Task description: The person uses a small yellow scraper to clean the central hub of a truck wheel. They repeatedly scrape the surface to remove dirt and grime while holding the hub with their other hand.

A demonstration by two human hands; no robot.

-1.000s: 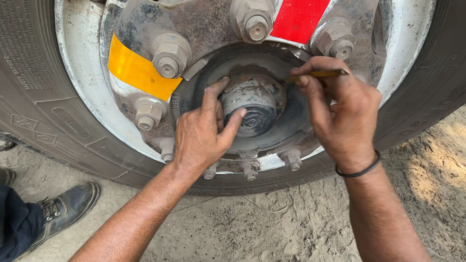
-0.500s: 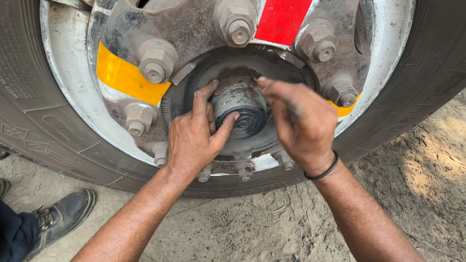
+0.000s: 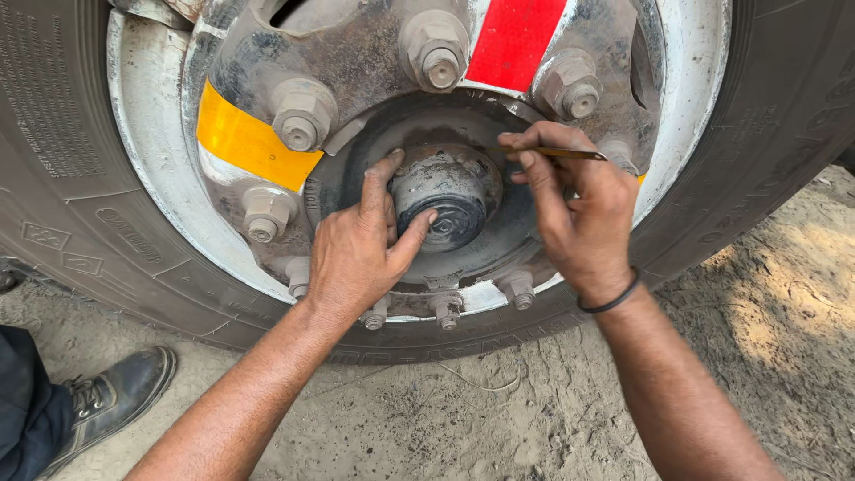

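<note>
Down at a big truck wheel [image 3: 160, 205] here, the tyre standing on sandy ground [image 3: 499, 419], and both hands are right in on the centre of it. The left hand [image 3: 361, 249] is spread around the dark, greasy hub cap [image 3: 445, 200], fingers fanned up its left side and the thumb hooked under its lower edge, touching it, so it looks like a bracing grip to steady the cap rather than a full clench. The right hand [image 3: 574, 209] sits just to the right of the cap, fingers narrowed into a pinch on a thin yellowish tool [image 3: 557, 153], a slim blade or stick, lying roughly level with its free end pointing out to the right; the working end is hidden behind the fingertips, so what it meets I cannot tell. A dark band [image 3: 614, 298] rings that wrist. Around the hub the large wheel nuts [image 3: 303, 116] stand proud on their studs, a yellow reflective strip [image 3: 249, 142] to the upper left and a red one [image 3: 517, 40] above. Off at bottom left a black shoe [image 3: 116, 392] stands on the dirt, well apart from the work
</note>
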